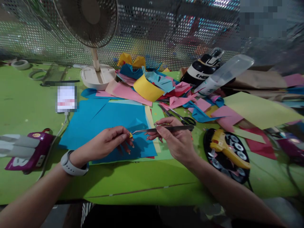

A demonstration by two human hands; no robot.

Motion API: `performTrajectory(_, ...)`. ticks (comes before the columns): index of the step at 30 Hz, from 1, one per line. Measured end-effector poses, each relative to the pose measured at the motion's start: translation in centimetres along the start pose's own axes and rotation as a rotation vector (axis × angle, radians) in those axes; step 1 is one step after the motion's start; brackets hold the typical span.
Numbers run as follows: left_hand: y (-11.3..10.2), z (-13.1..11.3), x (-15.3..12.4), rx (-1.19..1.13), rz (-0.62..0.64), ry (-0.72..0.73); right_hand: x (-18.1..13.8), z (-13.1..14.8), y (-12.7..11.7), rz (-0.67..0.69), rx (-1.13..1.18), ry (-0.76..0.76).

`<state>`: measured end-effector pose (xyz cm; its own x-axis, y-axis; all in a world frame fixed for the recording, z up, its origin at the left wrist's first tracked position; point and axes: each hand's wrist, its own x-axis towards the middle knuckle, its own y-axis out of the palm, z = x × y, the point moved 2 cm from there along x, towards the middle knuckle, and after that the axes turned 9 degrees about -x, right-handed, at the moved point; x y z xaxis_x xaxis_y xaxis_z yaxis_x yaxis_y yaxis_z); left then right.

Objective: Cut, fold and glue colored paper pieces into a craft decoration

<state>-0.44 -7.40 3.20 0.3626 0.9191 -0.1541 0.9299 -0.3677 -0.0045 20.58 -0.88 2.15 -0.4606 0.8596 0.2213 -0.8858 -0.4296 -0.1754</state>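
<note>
My left hand point(114, 139) pinches a tiny yellow piece point(130, 135) between thumb and forefinger; it looks like folded paper, but is too small to make out fully. In my right hand point(177, 139) lies a pair of dark tweezers point(175, 128), held much like a pen. Their bent silvery tip points left and meets the yellow piece, or comes very near it. Both hands hover over large blue paper sheets point(111, 114) spread on the green tabletop point(142, 180). Black-handled scissors point(188, 120) rest just beyond my right hand.
Coloured paper scraps point(133, 91) heap up at the back, beside a fan point(98, 76). A yellow glue gun point(228, 148) lies on a black tray at right. Two bottles lean behind it. At left are a phone point(66, 98) with its cable and a purple power strip point(35, 152).
</note>
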Motion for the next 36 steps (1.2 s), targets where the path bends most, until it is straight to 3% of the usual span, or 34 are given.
performTrajectory(5, -4.0, -1.8, -1.4, 0.443, -0.268, -0.002, 0.1, 0.1, -0.5, -0.039, 0.042, -0.017)
performTrajectory(7, -5.4, -1.7, -1.8, 0.586, -0.222, -0.144, 0.3, 0.0, -0.7, -0.043, 0.059, -0.024)
performTrajectory(9, -6.1, -1.0, -1.8, 0.553, -0.113, -0.289, 0.4, -0.2, -0.9, -0.052, 0.072, -0.028)
performTrajectory(11, -6.0, 0.0, -1.4, 0.450, -0.025, -0.353, 0.6, -0.4, -1.0, -0.061, 0.083, -0.025)
performTrajectory(16, -4.6, 1.6, 0.1, 0.283, 0.052, -0.281, 0.9, -0.6, -1.0, -0.040, 0.066, 0.014)
performTrajectory(20, -4.2, 1.1, 0.3, 0.284, 0.087, -0.194, 0.9, -0.5, -0.9, 0.011, 0.092, 0.017)
performTrajectory(26, -2.8, 0.5, -0.4, 0.144, 0.268, -0.195, 0.4, -0.5, -0.3, 0.143, 0.161, 0.083)
performTrajectory(36, -0.9, 1.1, -0.3, 0.101, 0.366, -0.219, -0.1, 0.0, 1.4, 0.271, 0.214, 0.144)
